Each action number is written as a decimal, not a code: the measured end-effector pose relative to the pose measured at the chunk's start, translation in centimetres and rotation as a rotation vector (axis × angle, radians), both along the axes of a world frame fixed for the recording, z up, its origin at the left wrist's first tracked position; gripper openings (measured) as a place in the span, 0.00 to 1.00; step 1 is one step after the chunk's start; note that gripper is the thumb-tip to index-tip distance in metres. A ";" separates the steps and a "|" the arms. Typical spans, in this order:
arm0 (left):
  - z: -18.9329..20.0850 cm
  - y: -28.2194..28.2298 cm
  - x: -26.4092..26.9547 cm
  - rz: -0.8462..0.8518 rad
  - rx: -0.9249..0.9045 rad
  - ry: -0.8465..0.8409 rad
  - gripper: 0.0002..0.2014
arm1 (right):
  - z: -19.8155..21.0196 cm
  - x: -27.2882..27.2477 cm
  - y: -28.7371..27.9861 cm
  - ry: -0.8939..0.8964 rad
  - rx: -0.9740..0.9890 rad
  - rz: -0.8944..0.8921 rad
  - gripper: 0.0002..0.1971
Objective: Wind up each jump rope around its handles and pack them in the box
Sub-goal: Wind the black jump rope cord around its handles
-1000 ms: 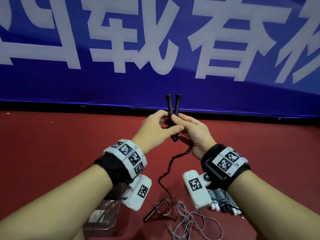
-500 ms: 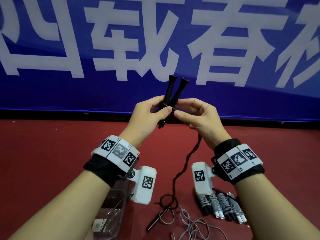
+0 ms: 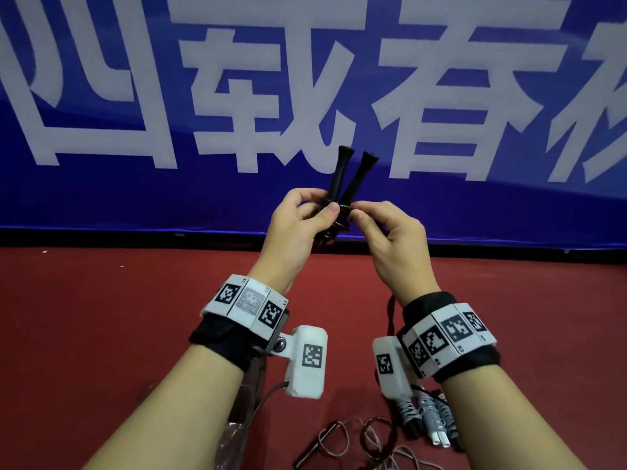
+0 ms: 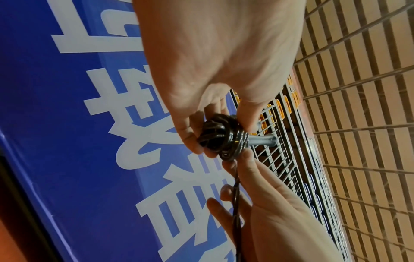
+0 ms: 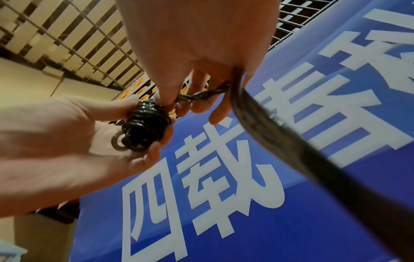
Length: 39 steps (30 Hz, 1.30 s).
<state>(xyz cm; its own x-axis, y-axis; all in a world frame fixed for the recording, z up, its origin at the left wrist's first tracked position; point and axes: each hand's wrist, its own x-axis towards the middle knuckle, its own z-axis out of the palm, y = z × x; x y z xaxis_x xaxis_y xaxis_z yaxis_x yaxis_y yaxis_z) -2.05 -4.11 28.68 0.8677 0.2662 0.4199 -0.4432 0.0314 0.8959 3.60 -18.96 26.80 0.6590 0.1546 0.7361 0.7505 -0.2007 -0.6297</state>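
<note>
Two black jump-rope handles (image 3: 351,178) stand upright side by side, held up in front of the blue banner. My left hand (image 3: 302,222) grips their lower ends, where the black rope is wound in a tight coil (image 4: 220,137) (image 5: 145,124). My right hand (image 3: 383,232) pinches the black rope (image 5: 201,95) right beside the coil, and the rope's free length (image 4: 236,203) runs down past the right palm toward the floor. A clear plastic box (image 3: 244,418) sits on the red floor under my left forearm, mostly hidden.
On the red floor (image 3: 101,334) below my hands lie several wound jump ropes with black and white handles (image 3: 431,422), a loose grey rope (image 3: 380,449) and a dark handle (image 3: 315,449). The blue banner (image 3: 101,181) closes off the far side.
Both hands have risen with the black handles, from just above the floor edge to in front of the banner. More rope is wound on the handles, and the hanging length is shorter.
</note>
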 end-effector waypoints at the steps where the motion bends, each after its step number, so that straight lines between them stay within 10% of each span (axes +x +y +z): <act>1: 0.0 0.0 0.1 0.006 -0.014 -0.004 0.07 | 0.2 0.1 0.1 0.016 -0.008 0.002 0.08; 8: 0.4 0.2 -0.1 0.031 -0.012 -0.070 0.05 | 1.9 0.2 -0.6 0.058 -0.079 0.079 0.05; 12: 0.8 1.0 -0.9 0.022 0.021 -0.080 0.05 | 2.1 -0.5 -0.4 0.352 0.137 0.399 0.24; 23: 1.0 2.9 -2.5 -0.205 -0.064 0.212 0.16 | 1.9 -2.0 1.4 0.505 0.091 0.680 0.24; 39: -0.7 1.8 -2.0 0.291 0.605 -0.035 0.18 | 1.0 -1.9 1.1 0.446 0.271 0.227 0.07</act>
